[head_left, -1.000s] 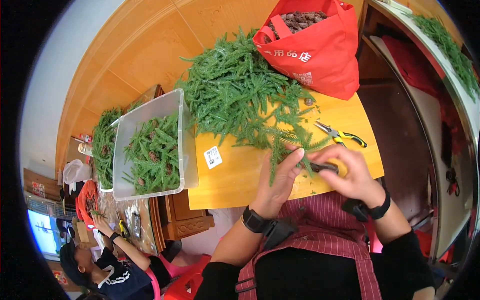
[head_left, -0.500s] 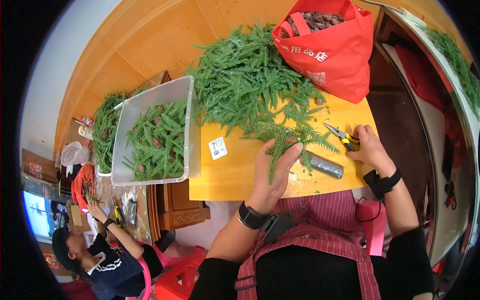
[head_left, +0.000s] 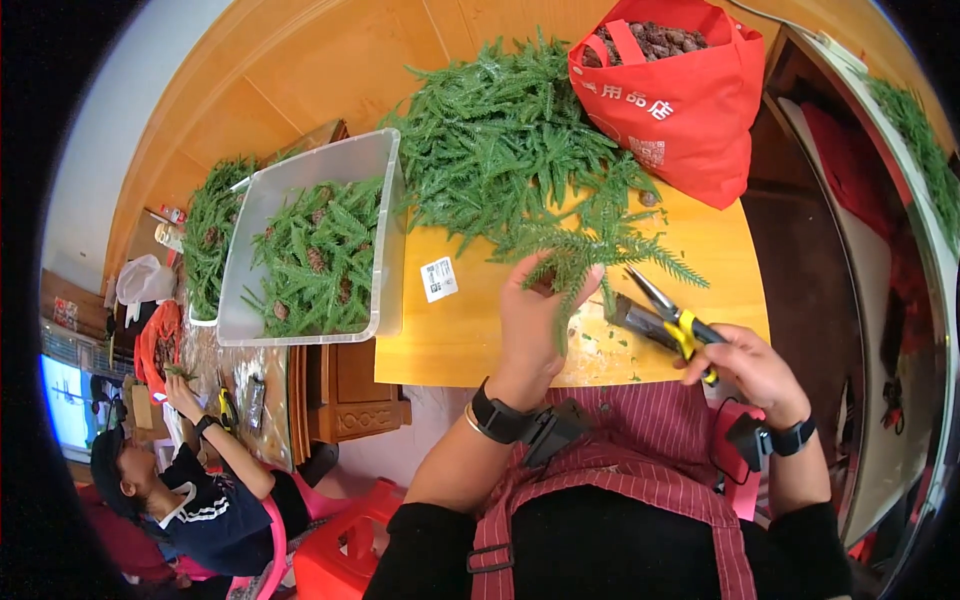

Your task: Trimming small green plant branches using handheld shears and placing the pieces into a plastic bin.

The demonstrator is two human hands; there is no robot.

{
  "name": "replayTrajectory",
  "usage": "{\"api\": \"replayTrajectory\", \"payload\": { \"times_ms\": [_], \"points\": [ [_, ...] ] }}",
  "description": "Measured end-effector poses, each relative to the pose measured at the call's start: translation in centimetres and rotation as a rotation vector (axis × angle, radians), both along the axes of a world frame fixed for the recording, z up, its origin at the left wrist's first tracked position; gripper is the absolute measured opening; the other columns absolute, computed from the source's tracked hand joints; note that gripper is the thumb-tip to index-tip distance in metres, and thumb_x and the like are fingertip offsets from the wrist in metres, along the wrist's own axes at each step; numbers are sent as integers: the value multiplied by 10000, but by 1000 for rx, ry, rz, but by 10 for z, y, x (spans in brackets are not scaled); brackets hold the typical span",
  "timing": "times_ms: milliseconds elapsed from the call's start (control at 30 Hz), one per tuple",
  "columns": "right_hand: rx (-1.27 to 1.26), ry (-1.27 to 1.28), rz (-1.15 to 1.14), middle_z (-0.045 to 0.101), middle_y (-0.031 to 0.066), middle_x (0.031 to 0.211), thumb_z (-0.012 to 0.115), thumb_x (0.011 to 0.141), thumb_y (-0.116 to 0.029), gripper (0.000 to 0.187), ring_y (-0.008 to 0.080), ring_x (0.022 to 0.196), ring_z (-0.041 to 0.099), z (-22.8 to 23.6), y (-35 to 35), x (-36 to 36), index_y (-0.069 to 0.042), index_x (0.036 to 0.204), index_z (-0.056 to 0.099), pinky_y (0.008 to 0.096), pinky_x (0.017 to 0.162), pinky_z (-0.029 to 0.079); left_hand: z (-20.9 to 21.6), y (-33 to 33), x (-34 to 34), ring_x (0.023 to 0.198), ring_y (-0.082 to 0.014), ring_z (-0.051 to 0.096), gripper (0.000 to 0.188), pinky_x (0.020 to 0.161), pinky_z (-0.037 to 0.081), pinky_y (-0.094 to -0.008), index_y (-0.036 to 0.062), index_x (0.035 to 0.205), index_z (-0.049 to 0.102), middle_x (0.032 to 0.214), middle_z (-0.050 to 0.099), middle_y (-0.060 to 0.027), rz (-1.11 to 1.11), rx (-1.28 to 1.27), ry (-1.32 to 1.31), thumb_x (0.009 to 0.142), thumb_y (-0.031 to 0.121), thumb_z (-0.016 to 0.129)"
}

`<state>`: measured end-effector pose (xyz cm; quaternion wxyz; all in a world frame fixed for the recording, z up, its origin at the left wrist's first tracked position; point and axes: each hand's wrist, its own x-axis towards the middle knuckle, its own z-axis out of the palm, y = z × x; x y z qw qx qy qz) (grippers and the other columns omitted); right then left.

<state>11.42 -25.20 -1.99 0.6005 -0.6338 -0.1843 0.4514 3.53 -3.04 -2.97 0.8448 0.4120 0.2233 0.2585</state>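
My left hand (head_left: 530,325) is closed on a green artificial pine sprig (head_left: 625,247), whose needled tips fan out to the right and hang down past the thumb. In my right hand (head_left: 745,368) is a pair of needle-nose pliers (head_left: 656,293) with yellow and black handles, raised off the table with the jaws pointing up and left toward the sprig. Whether the jaws touch the sprig I cannot tell. A dark, shiny cylinder (head_left: 632,313) lies on the yellow table (head_left: 480,345) behind the pliers, which partly cover it.
Behind the sprig lies a heap of pine sprigs (head_left: 500,140). A red bag (head_left: 680,135) full of pine cones stands at the far right. On the left, a clear plastic bin (head_left: 392,200) holds sprigs with cones. Further left, another person (head_left: 200,500) works at a second table.
My right hand has picked the pliers up off the table and brought them left toward the sprig. My left hand still holds the sprig. The whole view has shifted slightly.
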Motion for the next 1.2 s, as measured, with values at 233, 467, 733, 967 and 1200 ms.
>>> {"api": "replayTrajectory", "payload": {
  "times_ms": [233, 467, 733, 967, 1200],
  "points": [
    [-7, -14, 35, 634, 111, 956, 411, 857, -130, 256, 8, 519, 425, 22, 27, -20, 38, 1016, 521, 138, 486, 355, -5, 3, -2, 809, -149, 571, 333, 756, 496, -261, -34, 976, 525, 925, 590, -92, -14, 33, -8, 680, -93, 664],
    [-9, -29, 81, 634, 98, 957, 428, 818, -143, 280, -11, 474, 380, 22, 25, -19, 35, 977, 575, 131, 414, 315, -14, 9, 0, 832, -157, 569, 312, 768, 491, -265, -33, 973, 538, 922, 592, -87, -32, 161, 29, 689, -108, 642],
    [-35, 18, 80, 616, 72, 980, 454, 864, -107, 233, 106, 904, 527, 19, 19, -21, 39, 992, 583, 233, 835, 378, -8, 6, 3, 903, -168, 554, 309, 758, 485, -267, -32, 982, 531, 964, 577, -104, -45, 98, 21, 702, -161, 561],
    [4, -65, 84, 632, 30, 944, 436, 824, -172, 276, -5, 432, 336, 22, 28, -20, -4, 976, 595, 140, 377, 273, -17, 7, 3, 881, -164, 562, 338, 780, 462, -266, -31, 1000, 524, 958, 586, -93, -9, 149, 0, 691, -156, 582],
    [-4, -79, 70, 629, 32, 935, 437, 829, -171, 273, -4, 428, 331, 30, 30, -15, -2, 969, 600, 147, 375, 267, -7, 4, 2, 893, -155, 558, 353, 801, 441, -263, -27, 1016, 533, 979, 591, -85, -61, 235, -37, 687, -144, 589]
  ]
}}
